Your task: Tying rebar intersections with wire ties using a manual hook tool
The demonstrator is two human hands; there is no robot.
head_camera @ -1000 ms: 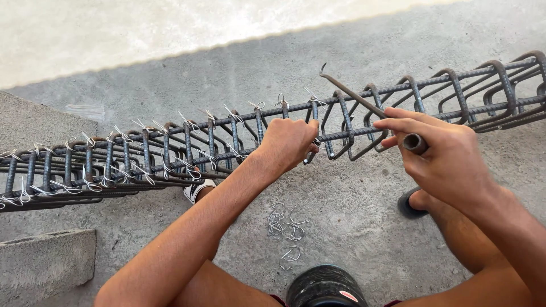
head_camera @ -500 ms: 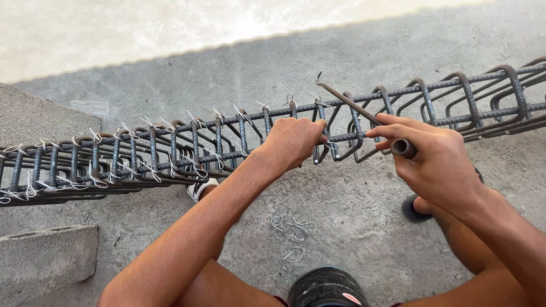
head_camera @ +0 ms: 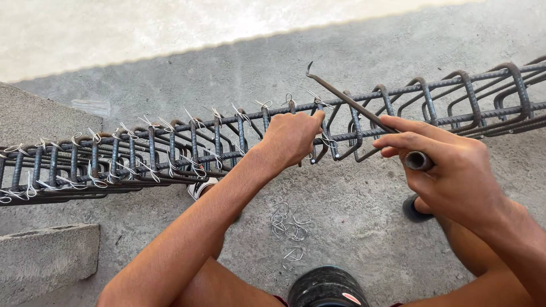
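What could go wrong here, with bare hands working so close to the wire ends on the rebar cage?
1. The left hand grips the cage among cut tie-wire ends that stick up; they may scratch or prick it.
2. The hook tool in the right hand points toward the left fingers; if it slips, its tip might strike them.
3. Loose wire pieces lie on the floor near the feet; they may be stepped on.
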